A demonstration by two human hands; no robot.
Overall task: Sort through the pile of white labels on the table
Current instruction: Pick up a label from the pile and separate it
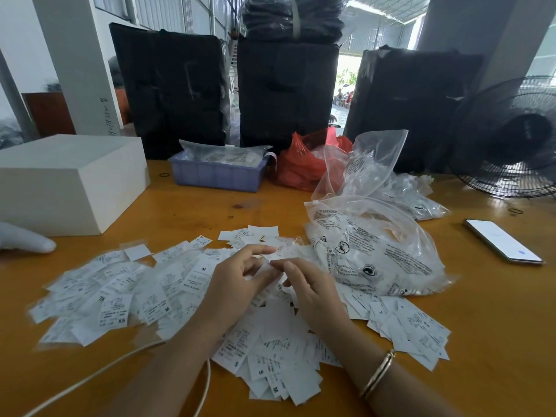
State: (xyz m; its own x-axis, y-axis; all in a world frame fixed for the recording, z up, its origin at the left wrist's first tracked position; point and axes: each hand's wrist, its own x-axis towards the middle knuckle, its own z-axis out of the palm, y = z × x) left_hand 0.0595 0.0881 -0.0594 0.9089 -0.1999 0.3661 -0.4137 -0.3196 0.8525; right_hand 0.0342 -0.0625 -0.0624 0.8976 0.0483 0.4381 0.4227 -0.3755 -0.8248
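Note:
A wide pile of white labels [120,293] with size letters such as XS, S and M covers the near middle of the wooden table [192,212]. Both hands are over the pile's centre. My left hand [234,284] and my right hand [313,290] meet fingertip to fingertip and together pinch a blurred white label [281,254] held just above the pile. Motion blur hides the print on that label. More labels [412,326] spread to the right under my right wrist.
Clear printed plastic bags [376,251] lie right of the pile, a red bag [304,164] and a blue tray [216,176] behind. A white box [69,182] stands at left, a phone [502,240] and a fan [511,139] at right. A gloved hand [24,239] enters from the left. A white cable [99,371] runs near the front.

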